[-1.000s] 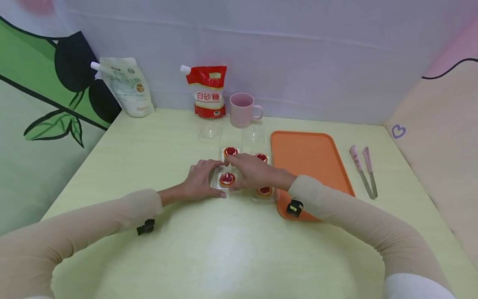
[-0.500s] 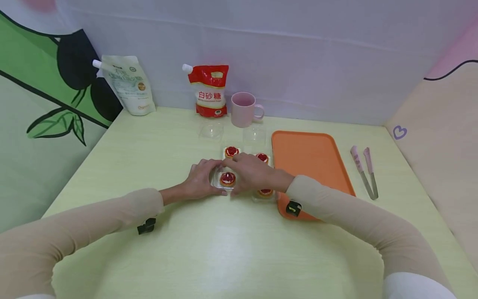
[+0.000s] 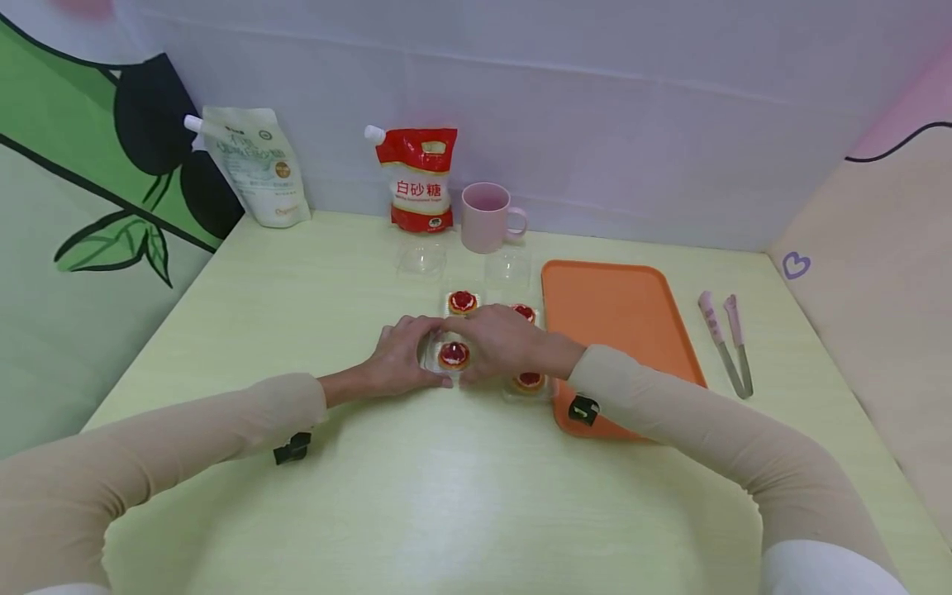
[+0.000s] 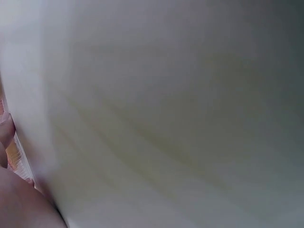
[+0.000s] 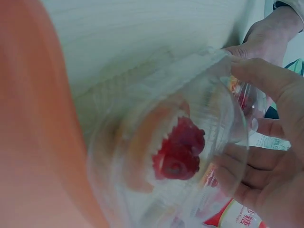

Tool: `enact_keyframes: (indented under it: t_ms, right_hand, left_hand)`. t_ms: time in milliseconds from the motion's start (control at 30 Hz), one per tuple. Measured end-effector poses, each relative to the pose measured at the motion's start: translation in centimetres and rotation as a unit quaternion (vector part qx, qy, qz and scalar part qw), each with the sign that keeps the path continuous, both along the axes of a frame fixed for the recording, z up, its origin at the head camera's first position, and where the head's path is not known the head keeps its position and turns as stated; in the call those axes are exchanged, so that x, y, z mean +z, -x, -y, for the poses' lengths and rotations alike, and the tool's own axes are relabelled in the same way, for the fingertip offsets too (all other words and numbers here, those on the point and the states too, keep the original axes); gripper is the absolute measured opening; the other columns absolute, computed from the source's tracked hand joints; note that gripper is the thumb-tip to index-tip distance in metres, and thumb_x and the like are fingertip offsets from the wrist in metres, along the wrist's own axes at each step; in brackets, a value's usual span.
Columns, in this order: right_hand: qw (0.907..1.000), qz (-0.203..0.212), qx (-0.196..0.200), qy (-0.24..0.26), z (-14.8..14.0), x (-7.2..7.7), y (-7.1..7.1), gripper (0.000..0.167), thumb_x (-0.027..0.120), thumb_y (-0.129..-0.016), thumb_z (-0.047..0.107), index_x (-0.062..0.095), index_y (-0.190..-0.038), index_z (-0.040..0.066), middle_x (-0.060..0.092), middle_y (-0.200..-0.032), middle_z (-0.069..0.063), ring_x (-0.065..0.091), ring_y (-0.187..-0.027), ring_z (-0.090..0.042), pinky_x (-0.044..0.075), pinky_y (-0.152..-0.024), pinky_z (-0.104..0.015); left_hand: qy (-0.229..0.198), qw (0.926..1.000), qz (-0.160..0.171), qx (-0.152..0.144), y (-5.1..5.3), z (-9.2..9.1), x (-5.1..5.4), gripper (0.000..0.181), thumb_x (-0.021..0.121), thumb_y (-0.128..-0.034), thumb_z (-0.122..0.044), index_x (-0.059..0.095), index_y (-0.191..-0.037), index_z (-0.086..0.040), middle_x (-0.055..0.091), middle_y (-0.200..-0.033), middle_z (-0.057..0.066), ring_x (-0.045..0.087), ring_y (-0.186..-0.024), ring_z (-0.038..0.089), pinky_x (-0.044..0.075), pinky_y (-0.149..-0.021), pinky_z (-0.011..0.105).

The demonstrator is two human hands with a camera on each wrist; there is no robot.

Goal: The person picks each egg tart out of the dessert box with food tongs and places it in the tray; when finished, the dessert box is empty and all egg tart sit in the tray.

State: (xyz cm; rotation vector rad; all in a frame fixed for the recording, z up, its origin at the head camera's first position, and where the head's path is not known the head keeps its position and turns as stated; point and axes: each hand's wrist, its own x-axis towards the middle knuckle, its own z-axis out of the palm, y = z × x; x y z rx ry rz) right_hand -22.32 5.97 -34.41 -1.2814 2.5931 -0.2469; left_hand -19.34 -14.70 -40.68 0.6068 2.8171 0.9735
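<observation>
Head view | clear tart box (image 3: pixel 451 372) on the worktop (image 3: pixel 446 496), left of the orange tray (image 3: pixel 610 297) | probably light, slippery, thin plastic that dents; tart (image 3: pixel 454 355) inside likely soft, easily smeared; best held low by opposite sides | left hand (image 3: pixel 402 355) and right hand (image 3: pixel 506 340) curl round its left and right sides, gripping it; both forearms (image 3: pixel 223 420) angle inward

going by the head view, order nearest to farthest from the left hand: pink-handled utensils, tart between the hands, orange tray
1. Tart: between the left hand and the right hand.
2. Orange tray: farther right, past the right hand.
3. Pink-handled utensils: on the far right, beyond the tray.
</observation>
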Motion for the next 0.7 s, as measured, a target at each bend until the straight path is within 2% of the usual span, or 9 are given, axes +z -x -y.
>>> enact_keyframes:
  t_ms: [67, 200, 300, 400, 533, 700]
  right_hand:
    - [1.0000, 0.002, 0.000, 0.000, 0.0, 0.1, 0.1, 0.076, 0.082, -0.079, 0.040, 0.050, -0.146, 0.021, 0.072, -0.114, 0.001, 0.067, -0.097, -0.016, 0.049, -0.098, -0.038]
    - [0.9999, 0.010, -0.004, -0.002, -0.1, 0.1, 0.4, 0.074, 0.080, -0.080, 0.044, 0.051, -0.146, 0.025, 0.072, -0.098, 0.006, 0.063, -0.082, -0.011, 0.052, -0.083, -0.033]
    - [0.9993, 0.035, -0.012, 0.011, -0.2, 0.2, 0.7, 0.072, 0.078, -0.081, 0.045, 0.051, -0.145, 0.026, 0.066, -0.085, 0.002, 0.055, -0.075, -0.014, 0.046, -0.071, -0.031]
    - [0.9971, 0.069, -0.021, 0.026, -0.4, 0.2, 1.0, 0.071, 0.080, -0.081, 0.044, 0.052, -0.143, 0.025, 0.068, -0.095, -0.001, 0.059, -0.085, -0.015, 0.048, -0.074, -0.030]
    - [0.9917, 0.119, -0.036, 0.036, -0.5, 0.3, 1.3, 0.072, 0.084, -0.078, 0.042, 0.051, -0.139, 0.024, 0.067, -0.125, -0.004, 0.063, -0.113, -0.020, 0.053, -0.092, -0.035]
    - [0.9832, 0.163, -0.070, 0.041, -0.7, 0.4, 1.7, 0.068, 0.086, -0.077, 0.039, 0.052, -0.134, 0.023, 0.063, -0.128, -0.006, 0.059, -0.117, -0.022, 0.052, -0.095, -0.041]
  left_hand:
    - [0.001, 1.0000, 0.002, -0.001, 0.0, 0.0, 0.1, 0.088, 0.092, -0.0685, -0.034, 0.049, -0.141, -0.009, 0.059, -0.123, 0.007, 0.046, -0.120, 0.027, 0.031, -0.094, 0.044]
    - [0.000, 0.9999, 0.013, 0.002, -0.1, 0.0, 0.3, 0.087, 0.091, -0.0691, -0.035, 0.048, -0.141, -0.009, 0.058, -0.122, 0.006, 0.046, -0.120, 0.027, 0.029, -0.094, 0.043]
    - [-0.001, 0.9998, 0.018, 0.004, -0.2, 0.0, 0.3, 0.087, 0.091, -0.0693, -0.035, 0.049, -0.141, -0.010, 0.058, -0.122, 0.005, 0.045, -0.120, 0.026, 0.029, -0.093, 0.042]
    - [0.000, 0.9998, 0.021, 0.004, -0.2, 0.0, 0.2, 0.088, 0.092, -0.0692, -0.035, 0.048, -0.141, -0.011, 0.058, -0.124, 0.004, 0.046, -0.120, 0.026, 0.029, -0.093, 0.042]
    - [0.002, 0.9997, 0.025, 0.006, -0.2, 0.1, 0.2, 0.089, 0.092, -0.0692, -0.036, 0.048, -0.142, -0.011, 0.057, -0.128, 0.005, 0.045, -0.122, 0.026, 0.028, -0.094, 0.043]
    - [-0.003, 0.9997, 0.022, 0.004, -0.2, 0.0, 0.3, 0.091, 0.091, -0.0691, -0.036, 0.047, -0.144, -0.009, 0.057, -0.130, 0.006, 0.045, -0.122, 0.027, 0.029, -0.095, 0.044]
